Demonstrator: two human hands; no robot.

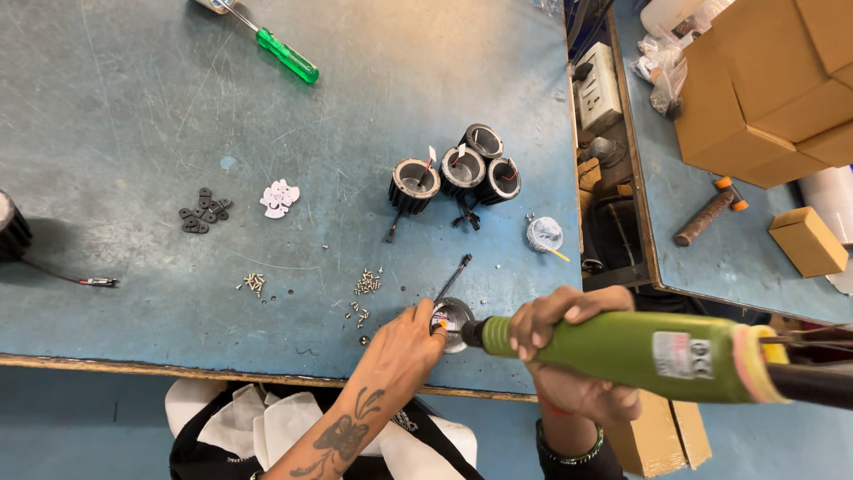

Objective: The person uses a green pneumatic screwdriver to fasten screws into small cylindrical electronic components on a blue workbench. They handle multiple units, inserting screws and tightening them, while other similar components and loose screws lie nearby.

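Gripped firmly by the right hand (569, 342), a green electric screwdriver (640, 351) is being held with its tip against a small round metal housing (453, 322) at the lower centre of the frame. This housing is being pinched by the left hand (409, 342). Loose screws (366, 284) are lying just beside it on the blue table (133, 133).

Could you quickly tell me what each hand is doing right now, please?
Left hand: fingers pinching the round metal part.
Right hand: closed around the green electric screwdriver.

Screws (367, 283) left of housing (452, 322) on table (133, 133)
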